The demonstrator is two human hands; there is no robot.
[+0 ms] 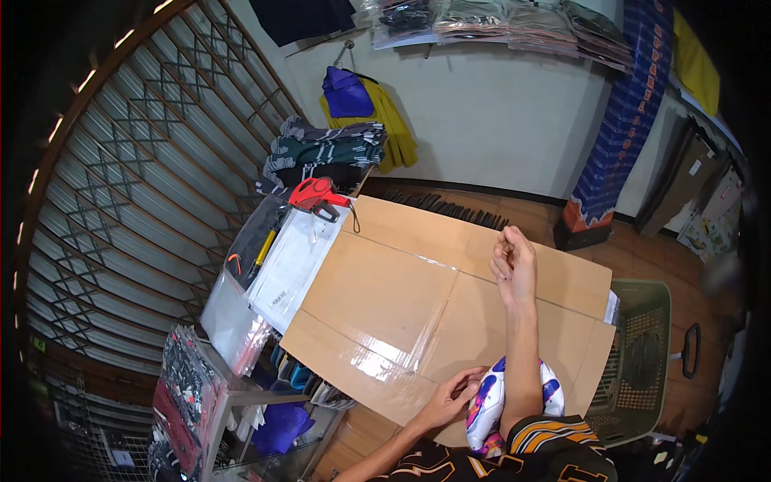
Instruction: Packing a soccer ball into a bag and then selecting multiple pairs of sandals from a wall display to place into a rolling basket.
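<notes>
A rounded, ball-like thing (pixel 486 406), white with purple, pink and orange patches, rests at the near edge of the cardboard, close against my body. My left hand (pixel 458 394) is at its left side, with the fingers reaching round behind it and the thumb on the near side. My right forearm crosses over the ball and hides its middle. Farther out, my right hand (pixel 514 257) is raised above the cardboard sheet (pixel 377 289) with its fingers curled in. Whatever those fingers pinch, if anything, is too small to make out.
A red tape dispenser (pixel 317 193) lies on white paper (pixel 293 253) left of the cardboard, near a yellow-handled tool (pixel 265 247). Folded clothes (pixel 329 153) are stacked beyond. A green plastic basket (pixel 646 353) stands at the right. Packed garments (pixel 189 394) hang low on the left.
</notes>
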